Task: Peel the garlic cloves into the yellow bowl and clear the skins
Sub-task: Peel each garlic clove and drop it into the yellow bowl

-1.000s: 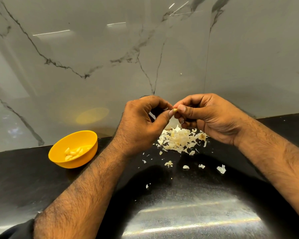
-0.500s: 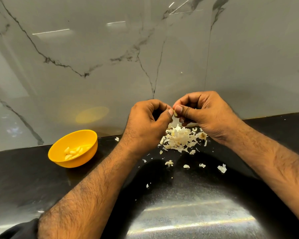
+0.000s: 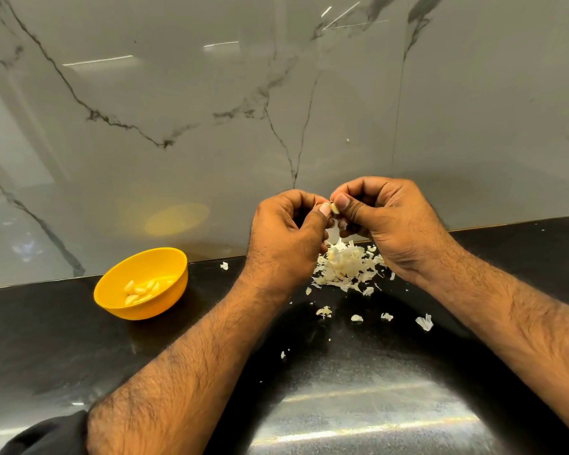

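A: We have our left hand [image 3: 284, 239] and our right hand [image 3: 390, 224] raised together above the black speckled stone countertop [image 3: 63, 349], knuckles facing each other. Between the two thumb tips sits the small pale garlic clove [image 3: 334, 208].

B: So both hands are on it?

A: Yes. Our left thumb and curled fingers pinch it from one side, our right thumb and forefinger pinch it from the other. Most of the clove is hidden by the fingers; only a sliver shows between the thumbnails. We cannot tell how much skin is on it.

B: And below?

A: Directly under our hands lies the heap of white papery garlic skins [image 3: 345, 269] on the countertop, close to the grey marble-patterned wall [image 3: 178, 126]. A thin strip of skin hangs down from the grip towards that heap. Loose white skin flakes [image 3: 424, 322] are scattered nearer to us, and one lies alone by the wall, left of our left wrist.

B: The containers?

A: Just one: the round yellow plastic bowl [image 3: 112, 300], well to the left of our hands, tilted slightly towards us. In it rest several peeled pale-yellow garlic cloves [image 3: 142, 292], bunched at the bottom.
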Motion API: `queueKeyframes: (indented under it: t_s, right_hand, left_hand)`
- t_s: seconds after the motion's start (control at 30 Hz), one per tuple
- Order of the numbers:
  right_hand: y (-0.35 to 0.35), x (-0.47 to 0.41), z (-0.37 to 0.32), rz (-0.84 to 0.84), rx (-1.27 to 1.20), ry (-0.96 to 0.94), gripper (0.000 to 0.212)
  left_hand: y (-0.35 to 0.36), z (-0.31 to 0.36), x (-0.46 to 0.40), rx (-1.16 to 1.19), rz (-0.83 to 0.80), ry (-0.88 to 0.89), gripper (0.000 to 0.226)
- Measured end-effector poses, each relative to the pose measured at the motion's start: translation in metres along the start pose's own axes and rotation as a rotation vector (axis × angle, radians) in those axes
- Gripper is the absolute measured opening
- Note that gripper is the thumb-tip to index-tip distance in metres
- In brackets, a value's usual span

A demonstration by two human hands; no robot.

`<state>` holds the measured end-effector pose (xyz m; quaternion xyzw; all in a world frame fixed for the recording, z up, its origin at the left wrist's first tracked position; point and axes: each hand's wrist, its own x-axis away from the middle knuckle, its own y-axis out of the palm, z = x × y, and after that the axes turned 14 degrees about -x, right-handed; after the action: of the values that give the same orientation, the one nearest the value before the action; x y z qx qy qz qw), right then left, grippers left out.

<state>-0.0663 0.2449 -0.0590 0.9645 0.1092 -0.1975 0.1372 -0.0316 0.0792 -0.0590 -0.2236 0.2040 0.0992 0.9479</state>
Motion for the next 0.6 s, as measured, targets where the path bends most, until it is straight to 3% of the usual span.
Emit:
queueKeyframes:
  t_s: [0.3,0.6]
  right_hand:
    - [0.0002,-0.0011,0.0014,-0.005,0.130,-0.062,0.007]
    - [-0.0009,-0.0014,-0.0016,-0.031,-0.005,0.013,0.011]
  left_hand:
    - [0.0026,0.0027,0.0009,-0.346,0.039,0.118,0.017]
    - [0.0024,0.0050,0.0008,-0.333,0.027,0.128,0.016]
